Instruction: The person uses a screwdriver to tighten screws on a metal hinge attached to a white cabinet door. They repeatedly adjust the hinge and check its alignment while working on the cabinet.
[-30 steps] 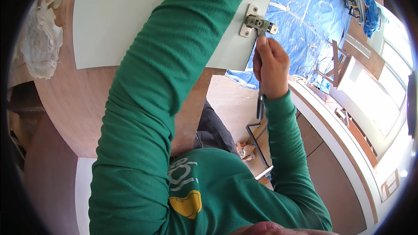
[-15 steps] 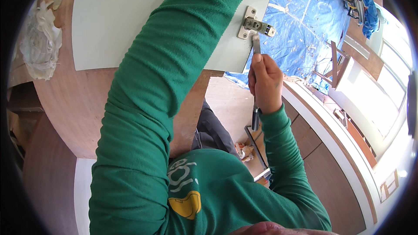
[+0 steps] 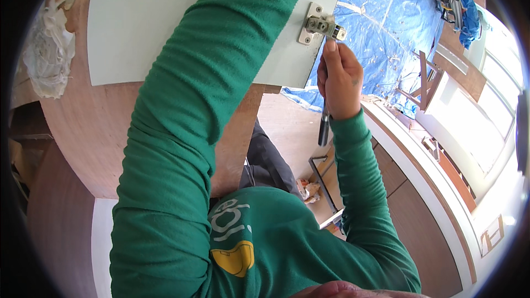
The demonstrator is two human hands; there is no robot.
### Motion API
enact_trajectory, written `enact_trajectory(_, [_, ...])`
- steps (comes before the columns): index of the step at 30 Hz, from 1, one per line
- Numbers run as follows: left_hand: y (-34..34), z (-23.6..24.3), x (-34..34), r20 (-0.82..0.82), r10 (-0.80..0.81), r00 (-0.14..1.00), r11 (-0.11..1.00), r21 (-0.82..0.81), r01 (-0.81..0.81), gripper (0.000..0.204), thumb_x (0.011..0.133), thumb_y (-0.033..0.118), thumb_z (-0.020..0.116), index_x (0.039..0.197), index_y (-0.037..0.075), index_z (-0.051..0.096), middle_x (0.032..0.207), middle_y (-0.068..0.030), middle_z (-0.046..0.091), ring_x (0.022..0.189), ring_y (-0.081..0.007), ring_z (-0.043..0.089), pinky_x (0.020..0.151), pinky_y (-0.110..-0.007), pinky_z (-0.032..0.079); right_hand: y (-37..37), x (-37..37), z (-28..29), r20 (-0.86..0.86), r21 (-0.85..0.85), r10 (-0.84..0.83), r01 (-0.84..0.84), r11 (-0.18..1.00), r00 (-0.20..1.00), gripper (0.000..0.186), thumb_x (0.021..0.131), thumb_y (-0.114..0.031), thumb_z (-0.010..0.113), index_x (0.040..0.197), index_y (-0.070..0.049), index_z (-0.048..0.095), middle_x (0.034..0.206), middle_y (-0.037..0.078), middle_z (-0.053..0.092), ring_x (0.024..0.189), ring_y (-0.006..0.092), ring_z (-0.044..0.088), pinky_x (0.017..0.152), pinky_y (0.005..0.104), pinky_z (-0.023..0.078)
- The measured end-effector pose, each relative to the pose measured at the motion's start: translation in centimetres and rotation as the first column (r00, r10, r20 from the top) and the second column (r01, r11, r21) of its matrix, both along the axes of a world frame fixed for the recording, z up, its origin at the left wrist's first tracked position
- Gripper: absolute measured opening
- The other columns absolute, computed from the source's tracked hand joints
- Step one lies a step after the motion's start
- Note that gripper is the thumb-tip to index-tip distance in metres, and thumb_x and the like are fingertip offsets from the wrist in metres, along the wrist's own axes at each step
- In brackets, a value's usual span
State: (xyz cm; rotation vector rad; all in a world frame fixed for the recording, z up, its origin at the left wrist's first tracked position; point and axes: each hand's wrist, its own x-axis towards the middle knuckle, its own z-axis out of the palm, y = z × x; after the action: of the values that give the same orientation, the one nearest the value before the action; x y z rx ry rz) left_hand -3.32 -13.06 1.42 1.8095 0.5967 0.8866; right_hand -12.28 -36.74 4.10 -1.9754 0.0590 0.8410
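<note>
right hand point(image 3: 341, 84): fingers curled tightly around a slim tool point(image 3: 323, 132) with a dark handle, thumb laid along it toward the far end. a metal hinge point(image 3: 323, 26) sits just beyond the thumb, its plate on the right edge of a pale panel point(image 3: 143, 22), its arm jutting right above a blue sheet point(image 3: 375, 44). contact between tool and hinge cannot be confirmed. left hand lies out of view; its finger state cannot be told.
</note>
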Motion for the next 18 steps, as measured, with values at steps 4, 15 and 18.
enact_trajectory(4, [0.0,0.0,-0.1,0.002,0.004,1.0,1.0,0.009,-0.004,0.041,0.093,0.026,0.053,0.118,-0.003,0.069,0.104,-0.0239,0.075,0.101,-0.0387,0.072,0.099,-0.045,0.051,-2.6,-2.3,0.1,0.059,-0.08,0.07,-0.065,0.995,0.996,0.039,0.106,-0.033,0.062,0.079,-0.006,0.056,0.062,-0.004,0.046,0.054,0.0037,0.04,0.047,0.0244,0.033])
enact_trajectory(15, [-0.1,0.3,-0.4,0.012,-0.009,1.0,0.999,-0.035,0.009,0.041,0.094,0.026,0.054,0.119,-0.003,0.068,0.106,-0.0236,0.075,0.101,-0.0384,0.072,0.099,-0.044,0.052,-1.6,-1.8,0.4,0.075,-0.093,0.125,-0.118,0.989,0.989,0.039,0.108,-0.033,0.057,0.079,-0.008,0.052,0.055,-0.004,0.045,0.041,0.0034,0.036,0.037,0.0229,0.029])
enact_trajectory(18, [0.1,0.2,-0.2,-0.031,0.006,1.0,1.0,0.021,-0.005,0.041,0.094,0.027,0.055,0.119,-0.003,0.068,0.106,-0.0234,0.075,0.1,-0.0377,0.072,0.099,-0.044,0.052,-0.6,-1.0,-0.2,0.059,-0.039,0.09,-0.087,0.995,0.994,0.039,0.107,-0.035,0.058,0.079,-0.009,0.052,0.055,-0.004,0.044,0.041,0.0039,0.037,0.037,0.0225,0.029])
